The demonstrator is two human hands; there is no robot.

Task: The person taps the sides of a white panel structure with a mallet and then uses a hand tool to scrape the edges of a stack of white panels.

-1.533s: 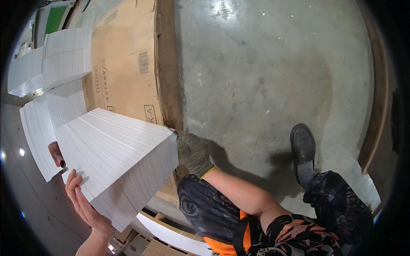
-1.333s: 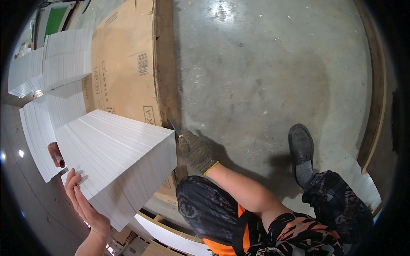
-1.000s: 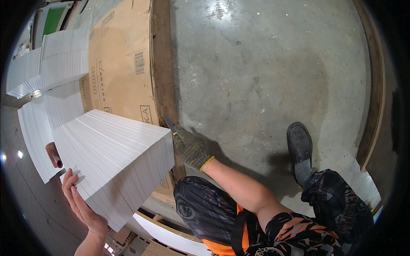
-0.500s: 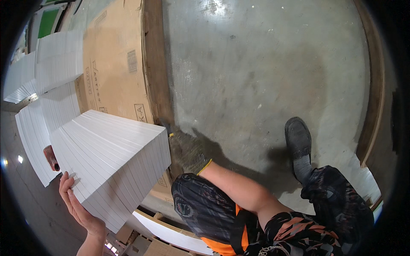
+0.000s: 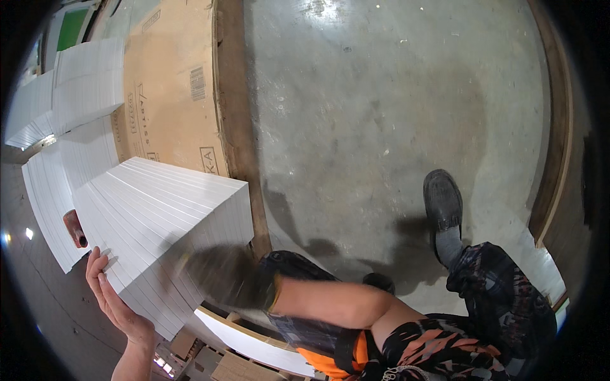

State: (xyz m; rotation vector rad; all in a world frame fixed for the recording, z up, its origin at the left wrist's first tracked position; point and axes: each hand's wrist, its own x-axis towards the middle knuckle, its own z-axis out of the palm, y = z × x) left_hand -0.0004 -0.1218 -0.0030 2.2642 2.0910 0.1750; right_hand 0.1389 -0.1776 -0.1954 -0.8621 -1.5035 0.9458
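Note:
A block of white boards (image 5: 162, 203), pressed tightly side by side, lies at the left on top of other material. My bare left hand (image 5: 114, 298) rests with outstretched fingers against the block's left corner and grips nothing. Over the block's near face is my right hand (image 5: 229, 276), in a dark glove with a yellow cuff. Motion smears its fingers, so their pose and any contact with the boards cannot be made out. Just beyond my left fingertips sits a reddish-brown tube-like piece (image 5: 75, 228), its dark hollow end facing me.
Flat brown cardboard (image 5: 171, 82) extends behind the block, edged by a wooden beam (image 5: 232, 95). More white board stacks (image 5: 89, 76) stand far left. Grey concrete floor (image 5: 381, 114) spreads to the right, where my shoe (image 5: 443, 200) stands. Another wooden beam (image 5: 559, 146) borders the far right.
My right hand has swung left from the block's right end to its near face. My left hand keeps its place at the left corner, and the block looks unmoved.

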